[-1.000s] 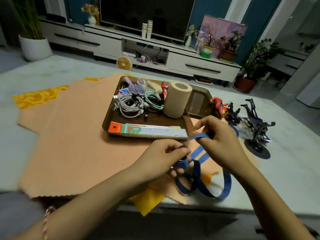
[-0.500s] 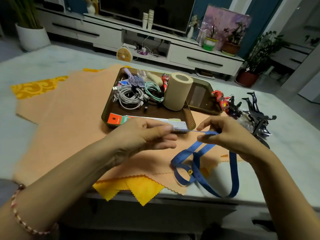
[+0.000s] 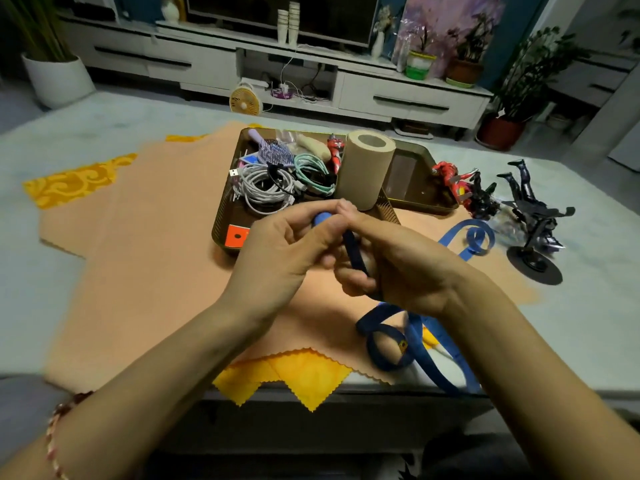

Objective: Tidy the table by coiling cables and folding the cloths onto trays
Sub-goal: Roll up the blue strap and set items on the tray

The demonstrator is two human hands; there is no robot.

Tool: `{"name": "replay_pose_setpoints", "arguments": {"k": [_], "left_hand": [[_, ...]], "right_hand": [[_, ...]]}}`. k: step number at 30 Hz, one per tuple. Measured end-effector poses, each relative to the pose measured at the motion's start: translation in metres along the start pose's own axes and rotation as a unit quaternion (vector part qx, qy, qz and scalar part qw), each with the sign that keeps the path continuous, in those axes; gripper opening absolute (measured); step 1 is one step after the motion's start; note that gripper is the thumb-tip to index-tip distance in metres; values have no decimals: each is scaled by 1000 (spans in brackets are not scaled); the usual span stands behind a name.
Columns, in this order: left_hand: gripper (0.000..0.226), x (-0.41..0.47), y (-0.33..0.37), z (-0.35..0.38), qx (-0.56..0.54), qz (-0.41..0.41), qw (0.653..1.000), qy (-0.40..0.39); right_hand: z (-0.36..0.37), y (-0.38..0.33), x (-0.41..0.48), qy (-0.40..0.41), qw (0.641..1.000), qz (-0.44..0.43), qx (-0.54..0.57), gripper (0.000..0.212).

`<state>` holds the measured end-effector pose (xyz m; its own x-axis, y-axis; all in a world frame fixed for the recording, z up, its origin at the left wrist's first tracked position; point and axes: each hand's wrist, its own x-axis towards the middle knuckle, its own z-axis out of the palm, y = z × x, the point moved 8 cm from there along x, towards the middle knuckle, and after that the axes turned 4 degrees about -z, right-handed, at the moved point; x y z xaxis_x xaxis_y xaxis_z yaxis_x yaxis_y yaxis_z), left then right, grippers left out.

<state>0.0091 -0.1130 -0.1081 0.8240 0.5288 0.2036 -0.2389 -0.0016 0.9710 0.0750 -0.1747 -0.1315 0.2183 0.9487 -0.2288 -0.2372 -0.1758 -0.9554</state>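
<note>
Above a bench (image 3: 571, 323), an orange cloth (image 3: 138, 271) and a tray (image 3: 221, 223), the left hand (image 3: 287, 247) pinches the rolled end of a blue strap (image 3: 415, 344). The right hand (image 3: 408, 265) curls round its length, apparently feeding the coil. Slack trails near and right.

I see a tan paper roll (image 3: 365, 171) standing upright toward the far middle of the counter (image 3: 104, 116). A purple hairbrush (image 3: 273, 152) and a red toy figure (image 3: 335, 150) lie to its left. Near the counter's right edge lie a second red figure (image 3: 450, 176), a small black figure (image 3: 483, 199) against it, and a larger black figure (image 3: 530, 206), legs up, over a round base. Beyond the far edge a yellow fan (image 3: 245, 103) sits before a white TV cabinet (image 3: 408, 102) that carries stacked cups (image 3: 288, 24). A white planter (image 3: 57, 79) stands far left.
</note>
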Motion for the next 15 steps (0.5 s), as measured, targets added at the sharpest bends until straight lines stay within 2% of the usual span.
{"name": "replay_pose_setpoints", "arguments": {"k": [4, 6, 8, 10, 11, 13, 14, 15], "left_hand": [[29, -1, 8, -4, -4, 46, 999, -7], [30, -1, 7, -4, -15, 40, 999, -14], [32, 0, -1, -6, -33, -8, 999, -14], [39, -1, -17, -8, -50, -97, 994, -1], [43, -3, -26, -10, -67, -147, 987, 6], [42, -7, -35, -10, -112, -222, 969, 6], [38, -9, -36, -9, -125, -238, 963, -4], [32, -9, -36, -7, -132, -243, 961, -15]], "right_hand": [[17, -1, -2, -53, 994, -15, 96, 31], [17, -1, -1, -30, 994, -31, 96, 29], [9, -5, 0, 28, 996, -71, 39, 25], [-4, -16, -3, 115, 977, -144, -111, 24], [-8, -25, -7, 159, 944, -195, -215, 23], [-3, -39, -16, 209, 824, -282, -445, 22], [4, -40, -19, 216, 763, -305, -527, 24], [9, -38, -21, 220, 722, -316, -575, 27]]}}
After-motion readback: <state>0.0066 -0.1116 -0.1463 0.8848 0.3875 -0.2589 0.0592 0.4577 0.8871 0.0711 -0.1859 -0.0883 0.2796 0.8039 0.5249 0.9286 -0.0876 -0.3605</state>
